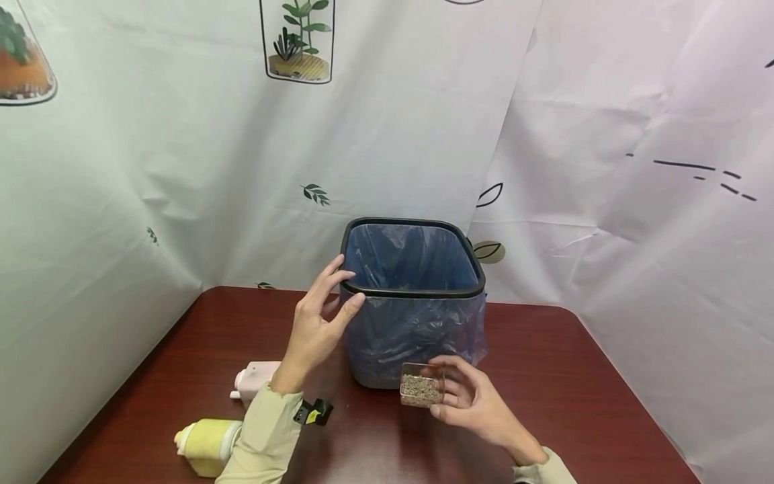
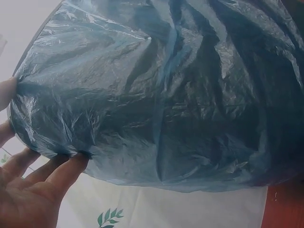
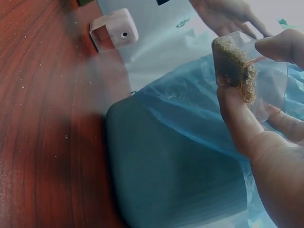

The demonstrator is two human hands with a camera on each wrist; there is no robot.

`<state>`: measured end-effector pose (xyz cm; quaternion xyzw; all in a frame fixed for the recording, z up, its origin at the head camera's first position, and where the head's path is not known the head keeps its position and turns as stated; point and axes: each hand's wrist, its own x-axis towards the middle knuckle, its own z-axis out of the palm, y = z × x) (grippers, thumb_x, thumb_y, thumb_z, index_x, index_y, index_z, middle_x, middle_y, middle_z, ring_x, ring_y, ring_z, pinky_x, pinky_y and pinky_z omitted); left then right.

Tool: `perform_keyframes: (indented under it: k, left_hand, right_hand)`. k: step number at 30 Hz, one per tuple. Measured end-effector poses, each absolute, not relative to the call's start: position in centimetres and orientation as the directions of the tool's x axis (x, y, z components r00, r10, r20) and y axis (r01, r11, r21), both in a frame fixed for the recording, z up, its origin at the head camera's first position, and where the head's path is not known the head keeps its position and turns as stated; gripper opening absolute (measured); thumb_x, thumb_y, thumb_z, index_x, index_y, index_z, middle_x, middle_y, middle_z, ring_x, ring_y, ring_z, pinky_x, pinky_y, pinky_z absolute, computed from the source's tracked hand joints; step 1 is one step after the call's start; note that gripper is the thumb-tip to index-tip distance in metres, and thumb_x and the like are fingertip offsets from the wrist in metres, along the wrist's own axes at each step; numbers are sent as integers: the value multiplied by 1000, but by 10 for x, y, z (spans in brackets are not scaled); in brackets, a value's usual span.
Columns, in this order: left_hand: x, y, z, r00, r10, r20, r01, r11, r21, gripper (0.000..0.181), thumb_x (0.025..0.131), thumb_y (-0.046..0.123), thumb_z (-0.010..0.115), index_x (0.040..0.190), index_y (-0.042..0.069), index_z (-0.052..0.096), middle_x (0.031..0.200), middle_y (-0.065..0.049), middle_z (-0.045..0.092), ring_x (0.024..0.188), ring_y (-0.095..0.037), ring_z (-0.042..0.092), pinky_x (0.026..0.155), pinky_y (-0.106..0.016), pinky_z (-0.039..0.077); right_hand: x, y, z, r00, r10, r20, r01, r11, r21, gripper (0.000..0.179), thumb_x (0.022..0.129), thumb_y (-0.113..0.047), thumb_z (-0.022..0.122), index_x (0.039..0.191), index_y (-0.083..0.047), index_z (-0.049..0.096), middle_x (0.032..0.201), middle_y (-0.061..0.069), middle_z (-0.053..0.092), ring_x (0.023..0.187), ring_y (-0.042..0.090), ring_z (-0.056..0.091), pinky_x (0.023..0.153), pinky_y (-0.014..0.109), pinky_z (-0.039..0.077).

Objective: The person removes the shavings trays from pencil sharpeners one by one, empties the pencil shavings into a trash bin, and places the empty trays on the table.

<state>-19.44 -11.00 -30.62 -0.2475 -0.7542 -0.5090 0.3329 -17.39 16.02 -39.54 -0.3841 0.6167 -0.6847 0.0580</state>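
Observation:
A bin (image 1: 413, 294) with a black rim and a thin blue bag lining it stands on the table. My left hand (image 1: 317, 319) touches its near left corner, fingers and thumb spread; in the left wrist view its fingertips meet the bag (image 2: 161, 104). In front of the bin, my right hand (image 1: 474, 403) holds a small clear box (image 1: 421, 368) between thumb and fingers. Brownish grains (image 3: 237, 61) lie in the box, seen closer in the right wrist view. The box is below the bin's rim.
To the left, beside my left forearm, lie a yellow bottle-like container (image 1: 208, 444) and a pink one (image 1: 256, 376), both partly hidden by the sleeve. A patterned white curtain (image 1: 242, 168) surrounds the dark red table (image 1: 544, 376) behind and at the sides.

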Motion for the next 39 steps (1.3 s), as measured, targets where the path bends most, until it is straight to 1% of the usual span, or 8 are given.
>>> perform_keyframes:
  k: [1, 8, 14, 21, 25, 29, 36, 39]
  left_hand:
    - [-195, -110, -306, -659, 35, 752, 711, 356, 606, 37, 85, 6, 64, 120, 8, 55, 142, -13, 38, 126, -30, 42, 85, -51, 45]
    - [-196, -110, -307, -669, 35, 742, 706, 341, 621, 37, 85, 7, 64, 121, 9, 55, 142, -12, 38, 127, -30, 40, 86, -51, 44]
    - [-196, -111, -308, -670, 31, 741, 706, 335, 624, 37, 85, 7, 64, 120, 9, 55, 142, -12, 38, 127, -29, 40, 86, -50, 44]
    - [-196, -110, -308, -661, 28, 750, 716, 323, 619, 37, 85, 5, 64, 120, 7, 55, 142, -13, 38, 127, -30, 40, 85, -51, 45]
    - [-196, -110, -309, -657, 28, 753, 720, 317, 617, 36, 85, 5, 64, 120, 7, 55, 142, -14, 38, 127, -31, 40, 85, -51, 45]
    - [-196, -110, -310, -651, 24, 759, 726, 312, 613, 36, 85, 4, 64, 120, 6, 55, 142, -14, 38, 128, -31, 39, 85, -51, 45]
    - [-197, -110, -311, -643, 19, 766, 731, 313, 606, 37, 84, 4, 64, 120, 7, 55, 142, -14, 38, 128, -31, 39, 85, -51, 45]
    - [-197, -110, -311, -640, 17, 768, 733, 313, 604, 37, 84, 3, 64, 120, 7, 55, 142, -14, 38, 127, -31, 40, 85, -51, 45]
  right_hand:
    - [-174, 161, -395, -703, -551, 449, -389, -230, -892, 55, 77, 15, 62, 125, 14, 35, 120, 41, 40, 104, 21, 55, 80, 27, 50]
    - [-172, 163, -392, -668, -563, 487, -418, -257, -871, 56, 78, 16, 60, 126, 17, 32, 120, 43, 39, 109, 25, 54, 81, 28, 50]
    - [-172, 163, -389, -683, -554, 476, -410, -248, -878, 57, 77, 16, 61, 126, 18, 32, 120, 45, 37, 110, 26, 54, 81, 29, 50]
    - [-172, 164, -386, -671, -554, 493, -425, -257, -868, 57, 77, 17, 60, 127, 16, 33, 120, 44, 38, 112, 29, 53, 83, 31, 50]
    - [-172, 164, -385, -678, -549, 489, -428, -247, -870, 57, 77, 16, 60, 127, 15, 33, 120, 45, 37, 111, 28, 53, 83, 31, 50]
    - [-171, 163, -382, -682, -538, 495, -440, -239, -866, 57, 77, 16, 61, 127, 15, 33, 119, 44, 39, 109, 26, 55, 82, 30, 50]
    - [-167, 162, -374, -682, -522, 511, -457, -241, -856, 56, 78, 16, 60, 127, 17, 32, 120, 37, 44, 108, 26, 55, 82, 30, 50]
    - [-166, 161, -371, -675, -526, 517, -466, -240, -852, 57, 77, 17, 60, 127, 18, 31, 120, 39, 43, 109, 28, 54, 82, 30, 50]
